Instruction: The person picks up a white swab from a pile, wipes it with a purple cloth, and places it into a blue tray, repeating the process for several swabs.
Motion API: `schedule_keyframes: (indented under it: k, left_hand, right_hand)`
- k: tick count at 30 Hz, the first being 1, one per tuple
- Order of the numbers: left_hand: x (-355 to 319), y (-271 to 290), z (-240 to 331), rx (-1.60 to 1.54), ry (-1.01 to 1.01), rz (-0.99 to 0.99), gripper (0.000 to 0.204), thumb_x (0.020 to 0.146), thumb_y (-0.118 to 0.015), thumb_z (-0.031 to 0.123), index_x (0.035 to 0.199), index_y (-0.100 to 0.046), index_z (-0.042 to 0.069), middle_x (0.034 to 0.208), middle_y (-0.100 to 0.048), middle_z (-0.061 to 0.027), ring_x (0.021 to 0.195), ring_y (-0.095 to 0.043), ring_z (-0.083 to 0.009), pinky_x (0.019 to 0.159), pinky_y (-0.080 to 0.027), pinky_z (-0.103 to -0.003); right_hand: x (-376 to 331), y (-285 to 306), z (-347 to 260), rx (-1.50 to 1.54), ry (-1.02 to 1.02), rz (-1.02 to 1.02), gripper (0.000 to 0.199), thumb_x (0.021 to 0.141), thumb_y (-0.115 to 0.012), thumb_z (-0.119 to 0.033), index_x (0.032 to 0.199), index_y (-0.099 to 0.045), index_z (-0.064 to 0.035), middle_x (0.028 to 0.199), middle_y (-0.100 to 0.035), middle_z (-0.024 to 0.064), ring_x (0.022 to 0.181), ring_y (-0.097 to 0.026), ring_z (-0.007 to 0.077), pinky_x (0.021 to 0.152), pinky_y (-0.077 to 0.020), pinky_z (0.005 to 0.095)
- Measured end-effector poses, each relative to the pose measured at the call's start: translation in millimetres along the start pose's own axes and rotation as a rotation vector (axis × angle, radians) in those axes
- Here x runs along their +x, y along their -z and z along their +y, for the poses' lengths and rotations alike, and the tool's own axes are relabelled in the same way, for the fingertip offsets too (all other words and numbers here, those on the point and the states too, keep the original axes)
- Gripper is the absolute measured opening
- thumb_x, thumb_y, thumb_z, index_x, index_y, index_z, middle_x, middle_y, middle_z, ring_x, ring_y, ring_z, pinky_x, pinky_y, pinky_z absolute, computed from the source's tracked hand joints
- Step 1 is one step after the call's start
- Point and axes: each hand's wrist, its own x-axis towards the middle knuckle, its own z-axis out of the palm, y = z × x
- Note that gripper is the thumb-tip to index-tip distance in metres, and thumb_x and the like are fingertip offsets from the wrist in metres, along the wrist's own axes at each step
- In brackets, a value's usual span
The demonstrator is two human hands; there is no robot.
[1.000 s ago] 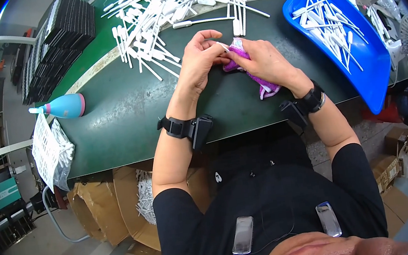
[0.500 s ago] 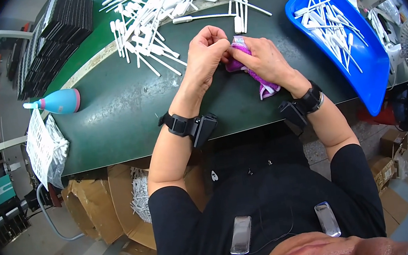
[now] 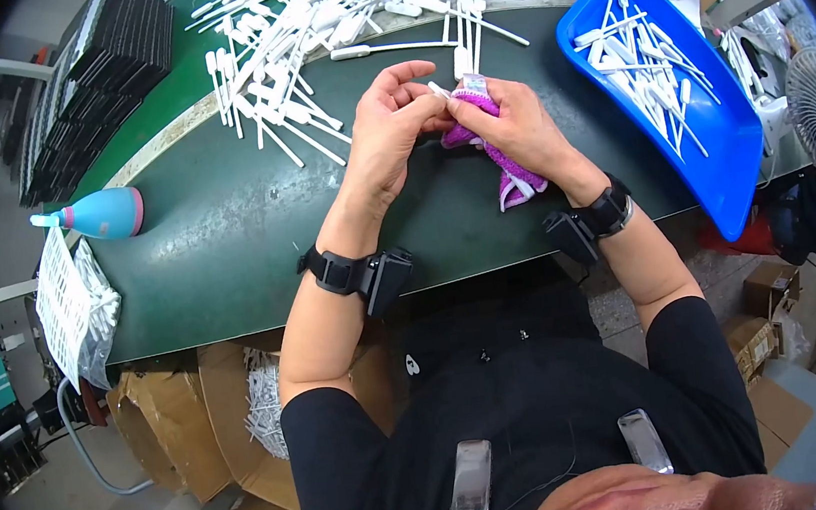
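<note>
Since half a second ago, both hands sit a little nearer the white pile, fingers more spread. Left hand [image 3: 392, 128]: grip loosely curled, thumb and forefinger pinching one end of a thin white plastic stick [image 3: 438, 90]. Right hand [image 3: 514, 127]: grip closed around a purple cloth [image 3: 512, 179], cloth wrapped over the stick's other end, its tail trailing onto the green surface [image 3: 224, 226]. Blue tray [image 3: 734, 180] of sticks lies to the right.
</note>
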Motion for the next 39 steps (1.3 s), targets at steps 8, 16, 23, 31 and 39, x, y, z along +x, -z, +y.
schedule_keyframes:
  k: [8,16,23,31,39]
  left_hand:
    - [3,4,0,-0.032,0.033,-0.043,0.031,0.079,-0.063,0.0,0.109,-0.054,-0.004,0.082,-0.059,-0.0043,0.073,-0.061,-0.0117,0.07,-0.052,-0.024]
    - [3,6,-5,-0.052,0.038,-0.018,0.019,0.082,-0.06,0.001,0.1,-0.059,-0.003,0.083,-0.061,-0.0051,0.072,-0.06,-0.0103,0.07,-0.051,-0.023]
    - [-1,2,8,-0.056,-0.041,-0.056,0.025,0.084,-0.06,0.004,0.108,-0.06,-0.002,0.086,-0.062,-0.0044,0.076,-0.06,-0.0105,0.073,-0.05,-0.024]
    - [0,6,8,-0.017,-0.011,-0.06,0.027,0.085,-0.061,0.005,0.111,-0.061,-0.002,0.089,-0.063,-0.0047,0.077,-0.06,-0.0103,0.073,-0.05,-0.024]
    - [-2,3,11,0.035,-0.064,-0.058,0.027,0.082,-0.061,0.002,0.109,-0.061,-0.002,0.086,-0.063,-0.0041,0.073,-0.059,-0.0091,0.07,-0.049,-0.022]
  right_hand:
    - [-1,0,-3,0.064,-0.006,-0.001,0.024,0.089,-0.059,-0.022,0.092,-0.064,0.001,0.078,-0.067,0.0071,0.07,-0.06,0.0092,0.063,-0.047,0.0258]
    - [-4,-1,-14,-0.192,0.167,0.028,0.02,0.089,-0.057,-0.02,0.092,-0.063,-0.0006,0.07,-0.063,0.0116,0.062,-0.06,0.0149,0.059,-0.0467,0.0287]
    - [-1,0,2,0.072,0.096,-0.018,0.024,0.09,-0.057,-0.021,0.102,-0.061,0.0003,0.082,-0.064,0.0052,0.071,-0.059,0.0106,0.064,-0.0471,0.0262]
    - [-1,1,4,0.234,0.034,-0.073,0.028,0.091,-0.058,-0.022,0.108,-0.059,0.0001,0.091,-0.063,0.0013,0.079,-0.057,0.0065,0.068,-0.0465,0.0223]
    - [-2,4,-7,0.435,-0.009,-0.126,0.027,0.091,-0.06,-0.024,0.106,-0.059,-0.0015,0.089,-0.062,0.0004,0.078,-0.056,0.0051,0.067,-0.046,0.0207]
